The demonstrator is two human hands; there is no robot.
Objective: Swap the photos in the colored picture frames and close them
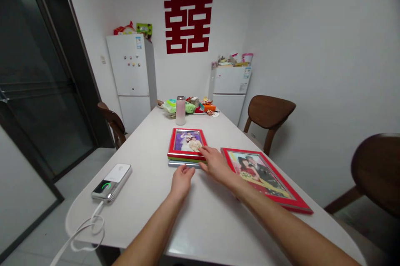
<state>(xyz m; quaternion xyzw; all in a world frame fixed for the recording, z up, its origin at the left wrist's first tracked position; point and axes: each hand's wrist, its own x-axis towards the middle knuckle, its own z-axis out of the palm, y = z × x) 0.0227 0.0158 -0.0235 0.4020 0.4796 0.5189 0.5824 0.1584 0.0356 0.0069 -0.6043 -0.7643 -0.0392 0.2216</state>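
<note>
A small stack of photo frames (186, 145) lies in the middle of the white table (150, 199), the top one red-rimmed with a wedding photo. My left hand (181, 180) rests at the stack's near edge, fingers extended and touching the bottom frame. My right hand (215, 163) lies on the stack's near right corner, fingers spread flat over the top frame. A larger red photo frame (265, 178) lies flat on the table just to the right of my right hand.
A power bank (111, 181) with a white cable (84, 232) sits near the table's left edge. A pink bottle (180, 110) and snack packets (193, 106) stand at the far end. Wooden chairs (268, 114) flank the table; two white fridges (133, 76) stand against the wall.
</note>
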